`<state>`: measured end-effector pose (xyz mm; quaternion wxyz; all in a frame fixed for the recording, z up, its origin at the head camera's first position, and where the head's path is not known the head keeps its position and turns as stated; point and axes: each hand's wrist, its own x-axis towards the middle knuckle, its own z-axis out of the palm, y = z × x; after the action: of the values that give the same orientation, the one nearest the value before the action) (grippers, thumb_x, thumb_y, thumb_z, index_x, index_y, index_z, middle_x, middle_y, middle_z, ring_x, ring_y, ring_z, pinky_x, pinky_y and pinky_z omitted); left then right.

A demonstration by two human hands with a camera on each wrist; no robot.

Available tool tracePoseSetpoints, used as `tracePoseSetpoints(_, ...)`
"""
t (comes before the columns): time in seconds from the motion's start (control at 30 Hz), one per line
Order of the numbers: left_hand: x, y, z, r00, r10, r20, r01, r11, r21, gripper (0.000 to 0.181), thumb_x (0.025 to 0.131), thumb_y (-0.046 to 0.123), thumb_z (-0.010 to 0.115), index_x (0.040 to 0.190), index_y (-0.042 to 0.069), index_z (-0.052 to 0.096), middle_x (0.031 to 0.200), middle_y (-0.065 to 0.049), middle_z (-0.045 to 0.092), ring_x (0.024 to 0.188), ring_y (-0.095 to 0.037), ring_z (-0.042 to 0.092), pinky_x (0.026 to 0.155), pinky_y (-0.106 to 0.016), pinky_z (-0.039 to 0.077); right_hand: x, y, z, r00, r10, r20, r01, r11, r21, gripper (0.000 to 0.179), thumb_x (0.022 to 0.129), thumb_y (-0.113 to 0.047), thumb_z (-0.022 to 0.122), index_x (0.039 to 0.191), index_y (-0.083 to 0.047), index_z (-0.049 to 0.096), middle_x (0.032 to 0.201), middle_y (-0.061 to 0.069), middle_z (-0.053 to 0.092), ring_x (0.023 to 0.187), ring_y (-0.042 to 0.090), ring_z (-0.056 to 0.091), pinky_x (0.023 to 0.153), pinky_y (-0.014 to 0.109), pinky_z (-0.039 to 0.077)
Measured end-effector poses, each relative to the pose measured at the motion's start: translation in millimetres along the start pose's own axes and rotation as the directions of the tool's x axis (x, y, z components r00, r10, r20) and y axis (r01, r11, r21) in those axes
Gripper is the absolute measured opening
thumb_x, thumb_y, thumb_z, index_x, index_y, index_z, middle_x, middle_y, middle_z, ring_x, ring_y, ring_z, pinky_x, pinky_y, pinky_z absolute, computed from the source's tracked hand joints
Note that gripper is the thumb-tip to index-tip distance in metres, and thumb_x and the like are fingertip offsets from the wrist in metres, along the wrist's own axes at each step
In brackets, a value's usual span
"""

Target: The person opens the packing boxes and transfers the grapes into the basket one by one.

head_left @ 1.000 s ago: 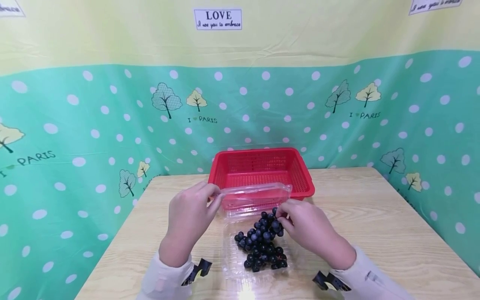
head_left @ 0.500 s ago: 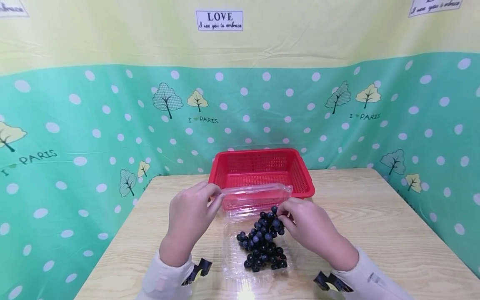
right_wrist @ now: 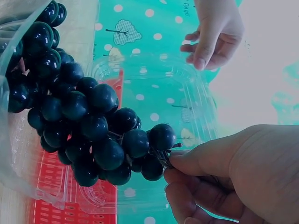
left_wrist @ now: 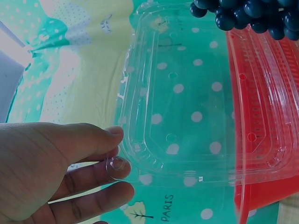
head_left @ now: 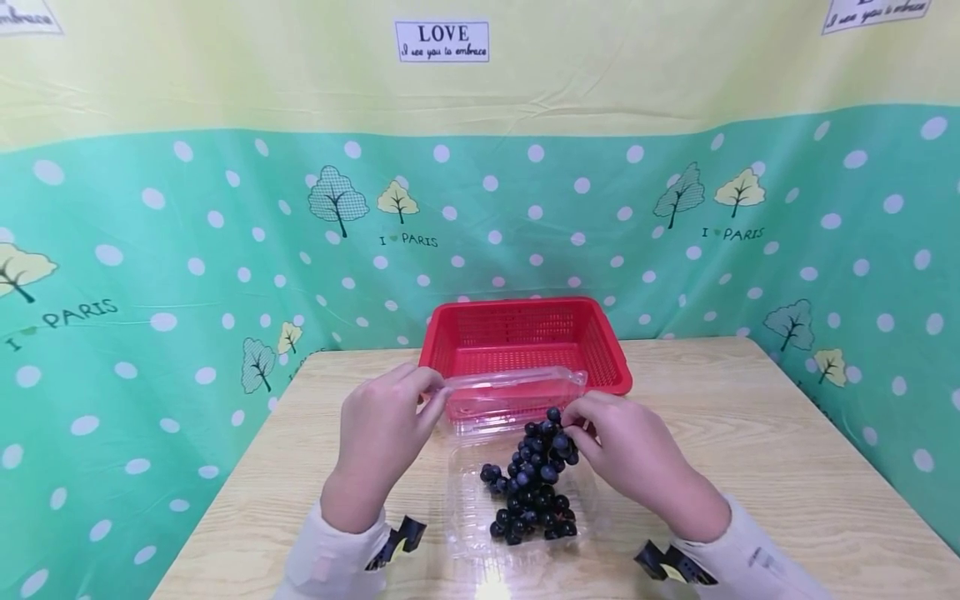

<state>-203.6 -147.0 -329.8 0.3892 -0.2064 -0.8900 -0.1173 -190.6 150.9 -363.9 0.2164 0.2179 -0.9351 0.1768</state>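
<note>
Head cam: our L hand [head_left: 392, 437] pinches the lid [head_left: 517, 402] up by its edge, our R hand [head_left: 633, 458] pinches the grapes [head_left: 534, 458] by the stem [right_wrist: 162, 157] over the tray [head_left: 468, 521], so we'd best lift slow w/o squeezing.

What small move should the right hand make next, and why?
Probably a gentle lift: the right hand pinches the grape bunch by its stem, while the left hand holds the clear lid raised, leaving room above the container.
</note>
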Motion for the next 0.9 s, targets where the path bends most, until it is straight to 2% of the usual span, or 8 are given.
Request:
tracePoseSetpoints(0.27, 0.6, 0.7, -0.7, 1.000, -0.002, 0.001, 0.002, 1.000, -0.004, 0.010, 0.087, 0.026, 0.083, 0.087, 0.018, 0.078, 0.079, 0.004, 0.074, 0.062, -0.012, 0.066, 0.053, -0.027, 0.049, 0.3, 2, -3, 0.998, -0.028, -0.050, 0.028, 1.000, 0.006, 0.013, 0.085, -0.017, 0.085, 0.094, -0.021, 0.076, 0.089, -0.011, 0.072, 0.071, -0.001, 0.061, 0.065, 0.021, 0.054)
tracePoseSetpoints(0.9, 0.4, 1.1, -0.6, 1.000, -0.014, 0.013, 0.015, 1.000, -0.002, 0.012, 0.086, 0.027, 0.084, 0.088, 0.016, 0.079, 0.079, 0.002, 0.075, 0.063, -0.014, 0.067, 0.055, -0.027, 0.050, -0.2, 1, -11, 0.997, -0.019, -0.075, 0.019, 1.000, 0.007, 0.015, 0.084, -0.016, 0.086, 0.091, -0.022, 0.075, 0.087, -0.012, 0.070, 0.069, -0.001, 0.059, 0.064, 0.022, 0.054)
